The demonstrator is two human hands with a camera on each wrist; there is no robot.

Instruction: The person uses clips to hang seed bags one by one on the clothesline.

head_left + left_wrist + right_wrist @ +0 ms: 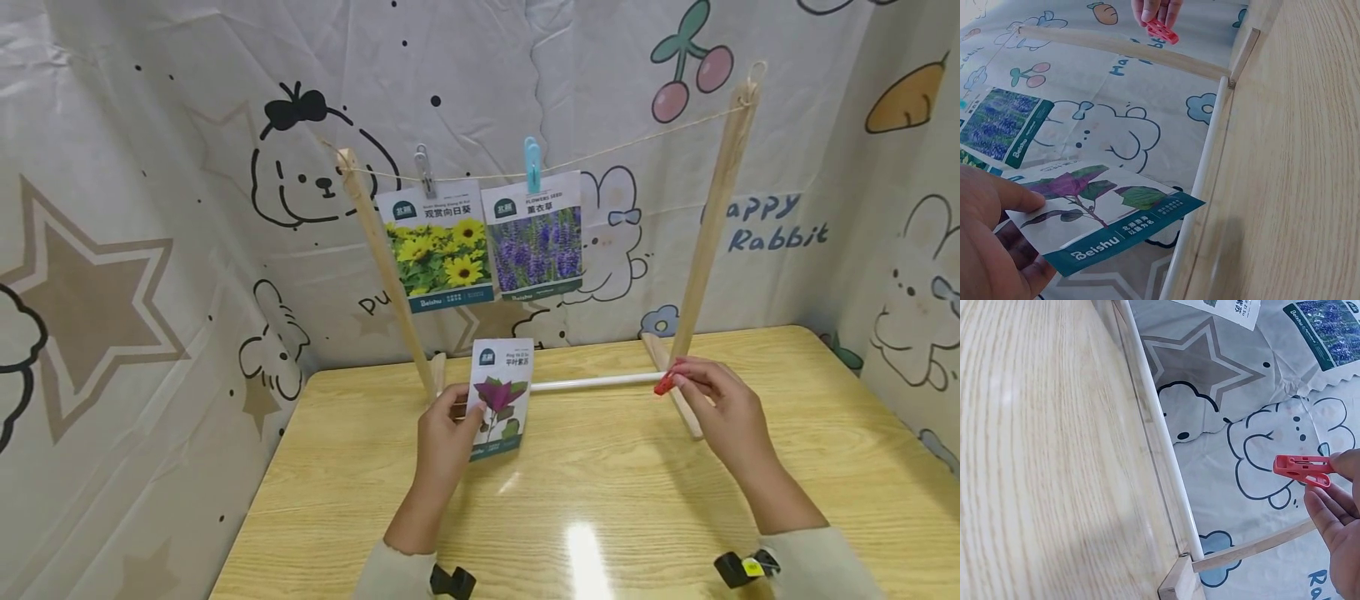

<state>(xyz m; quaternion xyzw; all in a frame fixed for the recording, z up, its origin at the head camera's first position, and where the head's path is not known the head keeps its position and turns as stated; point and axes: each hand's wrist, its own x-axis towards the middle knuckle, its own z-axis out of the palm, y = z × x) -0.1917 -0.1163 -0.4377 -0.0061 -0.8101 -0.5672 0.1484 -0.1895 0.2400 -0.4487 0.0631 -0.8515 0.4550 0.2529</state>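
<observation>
My left hand [447,433] pinches a seed packet [501,398] with a purple-leaved plant on it, thumb across its front. The packet is held up above the table, tilted in the left wrist view. In my right hand [723,408] is a red clothespin [1302,469], gripped by its handle end between thumb and fingers. On the string [637,150] behind hang two packets: a sunflower packet [438,250] under a grey clothespin [424,171], and a lavender packet [534,242] under a light blue clothespin [532,165].
Two wooden posts [712,225] on wooden feet hold the string, the right one higher. A white rod [600,382] joins them low down. All stand toward the back of a wood-grain table [360,492], before a printed cloth [480,83].
</observation>
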